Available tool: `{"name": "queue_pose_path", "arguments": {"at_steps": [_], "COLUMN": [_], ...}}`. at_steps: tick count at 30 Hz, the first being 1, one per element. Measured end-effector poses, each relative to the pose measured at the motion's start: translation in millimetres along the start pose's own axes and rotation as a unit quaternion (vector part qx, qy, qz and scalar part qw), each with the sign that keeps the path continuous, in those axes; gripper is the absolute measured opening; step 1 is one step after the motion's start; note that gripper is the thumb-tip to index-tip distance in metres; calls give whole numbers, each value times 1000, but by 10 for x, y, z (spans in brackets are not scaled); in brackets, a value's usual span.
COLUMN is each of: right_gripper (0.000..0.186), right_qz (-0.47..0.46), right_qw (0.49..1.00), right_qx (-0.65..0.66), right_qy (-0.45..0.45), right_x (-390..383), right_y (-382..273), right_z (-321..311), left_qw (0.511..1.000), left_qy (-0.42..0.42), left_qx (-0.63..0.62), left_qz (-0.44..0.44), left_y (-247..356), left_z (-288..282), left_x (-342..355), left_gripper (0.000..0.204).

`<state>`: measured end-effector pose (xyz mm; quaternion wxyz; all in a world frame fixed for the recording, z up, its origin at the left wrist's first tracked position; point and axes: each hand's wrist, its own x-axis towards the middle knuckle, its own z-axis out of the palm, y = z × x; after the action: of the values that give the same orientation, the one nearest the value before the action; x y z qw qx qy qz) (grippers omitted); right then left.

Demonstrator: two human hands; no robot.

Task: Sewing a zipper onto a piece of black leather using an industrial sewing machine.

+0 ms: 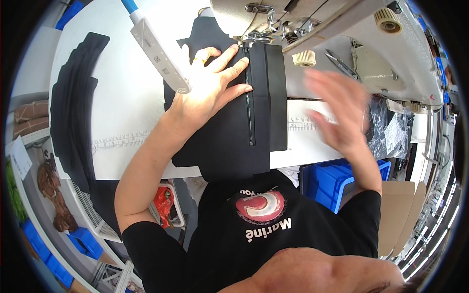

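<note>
Black cut fabric (215,132) lies flat on the white table, its top end under the needle area of a sewing machine (259,35). A dark zipper (250,112) runs lengthwise along it. My left hand (215,73) rests on the cloth with its fingers spread, the fingertips beside the zipper close to the presser foot. A ring shows on one finger. My right hand (342,107) hovers to the right of the fabric, apart from it and blurred by motion; its thumb stands away from its fingers and nothing shows in it.
A stack of black fabric pieces (73,107) hangs over the table's left edge. Metal scissors (342,63) lie by the machine. A white lamp or device arm (159,53) reaches down beside my left hand. Below right are a blue bin (330,180) and a cardboard box (395,215).
</note>
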<state>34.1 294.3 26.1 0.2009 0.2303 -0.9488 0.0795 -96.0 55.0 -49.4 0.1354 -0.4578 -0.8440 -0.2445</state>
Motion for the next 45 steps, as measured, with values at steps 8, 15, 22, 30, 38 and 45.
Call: {"name": "queue_pose_path", "arguments": {"at_steps": [8, 15, 22, 30, 38, 45], "right_gripper": [36, 42, 42, 43, 45, 45], "right_qz": [518, 659, 590, 611, 662, 626], "right_qw": [758, 613, 617, 597, 574, 599], "right_qx": [-301, 233, 270, 273, 268, 278], "right_qy": [258, 369, 446, 442, 401, 414], "right_x": [-2330, -2121, -2304, -2238, -2064, -2306], "right_y": [3457, 3950, 3760, 3752, 3716, 3824], "right_z": [-2909, -2628, -2593, -2595, -2624, -2709], "left_qw": [997, 997, 999, 999, 1000, 998], "left_qy": [43, 37, 20, 28, 25, 45], "left_qx": [23, 53, 15, 6, 8, 22], "left_qz": [62, 48, 33, 24, 14, 27], "left_y": [-9, -28, -14, 28, 76, 79], "left_z": [30, 0, 1, 15, 10, 25], "left_x": [54, 1, 12, 18, 15, 22], "left_gripper": [45, 46, 48, 48, 48, 49]}}
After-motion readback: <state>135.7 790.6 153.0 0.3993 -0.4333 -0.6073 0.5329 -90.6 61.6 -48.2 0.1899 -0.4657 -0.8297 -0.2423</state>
